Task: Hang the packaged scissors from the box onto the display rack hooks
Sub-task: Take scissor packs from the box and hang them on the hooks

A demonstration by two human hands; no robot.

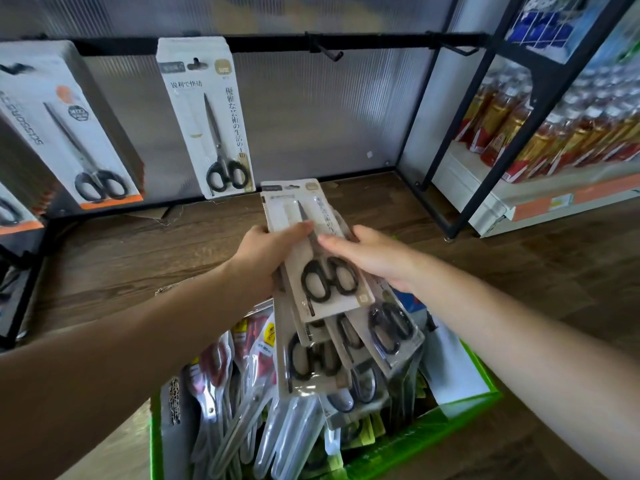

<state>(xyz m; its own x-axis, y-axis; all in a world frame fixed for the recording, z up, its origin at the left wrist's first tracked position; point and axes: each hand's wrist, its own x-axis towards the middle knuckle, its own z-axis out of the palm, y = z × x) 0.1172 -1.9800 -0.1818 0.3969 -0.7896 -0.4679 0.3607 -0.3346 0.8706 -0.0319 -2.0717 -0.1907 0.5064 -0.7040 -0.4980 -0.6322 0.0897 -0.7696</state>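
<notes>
A fanned stack of packaged scissors is held up over the green box, between it and the rack. The left hand clamps the stack from the side, thumb pressed on top and fingers hidden beneath, probably to steady the lot. The right hand pinches the top pack at its right edge, thumb lying along the face, seemingly to peel it free. Above, an empty hook juts from the rail, near a hung pack, and looks the likely destination.
</notes>
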